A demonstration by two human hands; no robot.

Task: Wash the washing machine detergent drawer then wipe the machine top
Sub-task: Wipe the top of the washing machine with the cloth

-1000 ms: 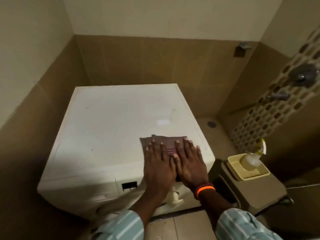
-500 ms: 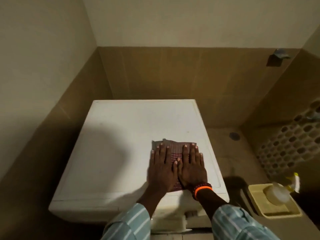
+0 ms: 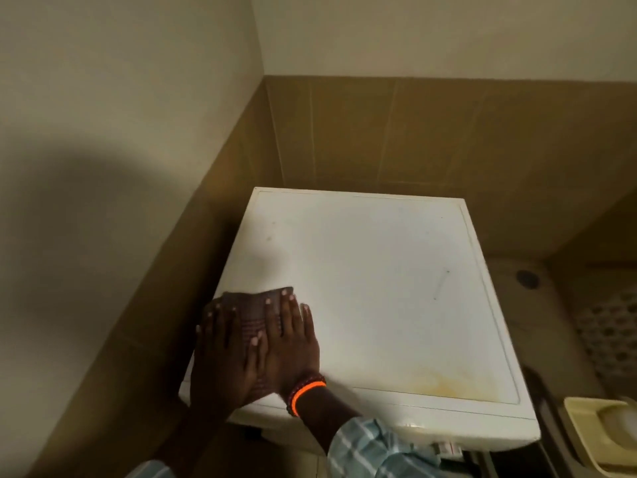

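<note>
At the machine top's near left corner, our left hand and right hand press the cloth, fingers straight, slightly spread.

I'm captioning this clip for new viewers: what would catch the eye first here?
Both hands, left hand and right hand, press flat on a dark cloth at the near left corner of the white washing machine top. A glowing orange wristband marks the right wrist, and a yellowish stain lies near the front right.
</note>
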